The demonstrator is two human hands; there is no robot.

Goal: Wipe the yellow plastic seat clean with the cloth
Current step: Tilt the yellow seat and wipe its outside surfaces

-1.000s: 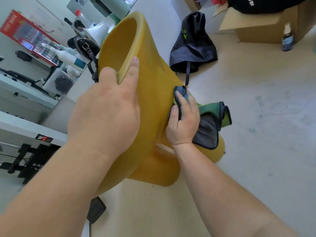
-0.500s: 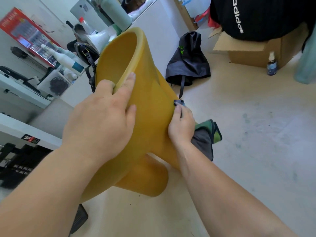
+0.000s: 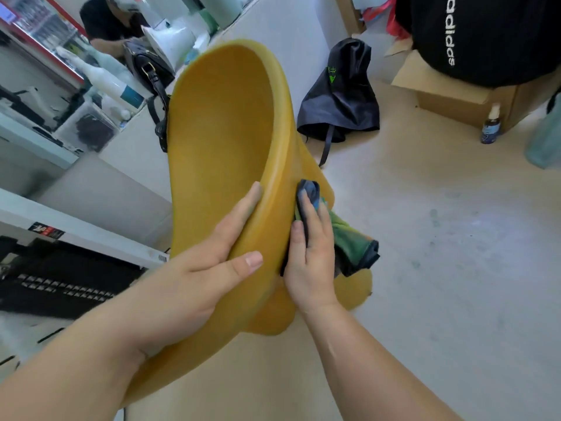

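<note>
Left hand (image 3: 194,278) grips seat (image 3: 224,132) rim; right hand (image 3: 309,259) presses half-hidden cloth (image 3: 349,241).

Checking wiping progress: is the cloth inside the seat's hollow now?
No, the right hand presses the cloth against the yellow seat outer side.

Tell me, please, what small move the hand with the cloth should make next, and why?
Probably slide the cloth up along the yellow seat's outer wall: the right hand presses it low there, while the left hand steadies the rim.
</note>
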